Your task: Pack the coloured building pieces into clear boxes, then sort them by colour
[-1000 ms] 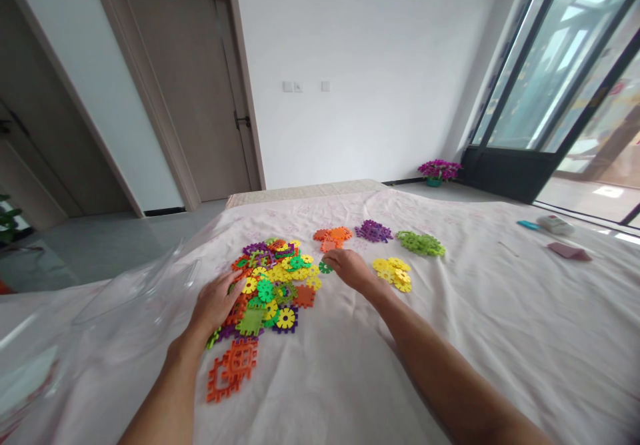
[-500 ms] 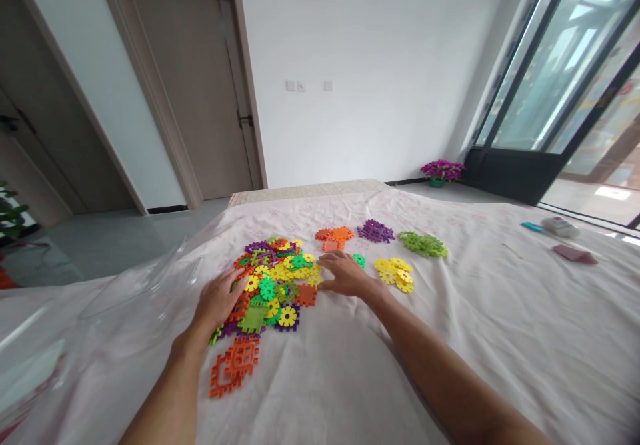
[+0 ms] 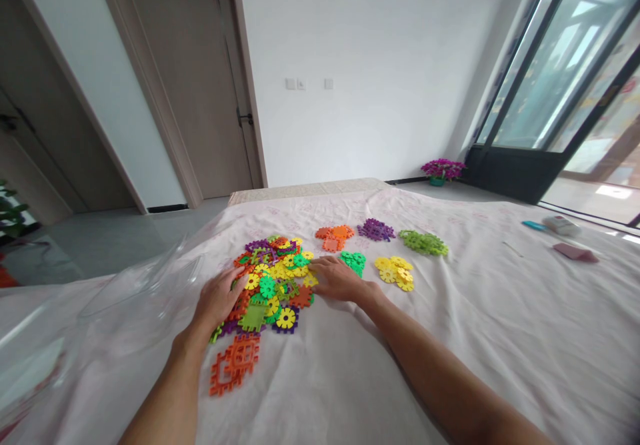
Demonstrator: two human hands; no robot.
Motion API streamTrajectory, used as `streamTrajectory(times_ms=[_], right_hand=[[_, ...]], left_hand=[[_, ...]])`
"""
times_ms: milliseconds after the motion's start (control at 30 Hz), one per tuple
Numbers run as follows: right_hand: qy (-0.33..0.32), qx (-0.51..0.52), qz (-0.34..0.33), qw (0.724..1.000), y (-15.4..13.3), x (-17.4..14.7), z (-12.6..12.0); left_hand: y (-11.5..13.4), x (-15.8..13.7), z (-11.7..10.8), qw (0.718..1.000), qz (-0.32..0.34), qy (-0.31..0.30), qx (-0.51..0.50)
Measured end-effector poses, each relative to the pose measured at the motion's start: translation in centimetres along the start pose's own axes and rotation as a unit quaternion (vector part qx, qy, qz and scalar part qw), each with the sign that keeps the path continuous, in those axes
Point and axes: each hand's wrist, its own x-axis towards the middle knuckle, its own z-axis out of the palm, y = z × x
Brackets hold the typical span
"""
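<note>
A mixed pile of plastic building pieces (image 3: 280,271) lies on the cloth, with yellow and green notched discs among square toothed plates. My left hand (image 3: 216,297) rests along the pile's left edge, thumb apart from its fingers. Against the right edge, my right hand (image 3: 336,278) reaches in with its fingers stretched over yellow discs (image 3: 310,279); its fingertips are partly hidden. Just behind the right hand sit green discs (image 3: 354,262). Orange toothed plates (image 3: 235,363) lie in front of the pile.
Beyond the right hand are separate groups: orange plates (image 3: 335,237), purple pieces (image 3: 376,229), light green pieces (image 3: 423,242) and yellow discs (image 3: 395,273). A clear plastic container (image 3: 140,285) is at left. A pink item (image 3: 575,252) and a blue item (image 3: 534,225) lie far right.
My right hand has shifted left and onto the pile's right edge. More green discs show behind it. The left hand has stayed nearly still.
</note>
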Motion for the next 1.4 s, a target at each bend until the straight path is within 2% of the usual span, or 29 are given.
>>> streamTrajectory(times_ms=[333,500,800,1200,1300,1400], right_hand=[[0.013,0.005,0.032,0.999,-1.4,0.0,-0.6],[0.012,0.029,0.009,0.999,-1.8,0.2,0.2],[0.005,0.012,0.025,1.000,-2.6,0.4,-0.1],[0.011,0.048,0.022,0.999,-2.4,0.7,0.6],[0.000,0.060,0.052,0.997,-2.1,1.0,0.7],[-0.020,0.064,0.118,0.991,-2.0,1.2,0.7]], left_hand=[[0.1,0.0,0.1,1.000,-0.010,-0.008,0.018],[-0.1,0.1,0.2,1.000,-0.011,-0.005,0.022],[0.6,-0.1,-0.2,1.000,-0.013,-0.007,0.023],[0.4,0.0,-0.2,1.000,-0.003,-0.004,0.015],[0.6,-0.1,-0.3,1.000,-0.005,-0.007,0.016],[0.6,-0.1,-0.3,1.000,-0.005,-0.004,0.017]])
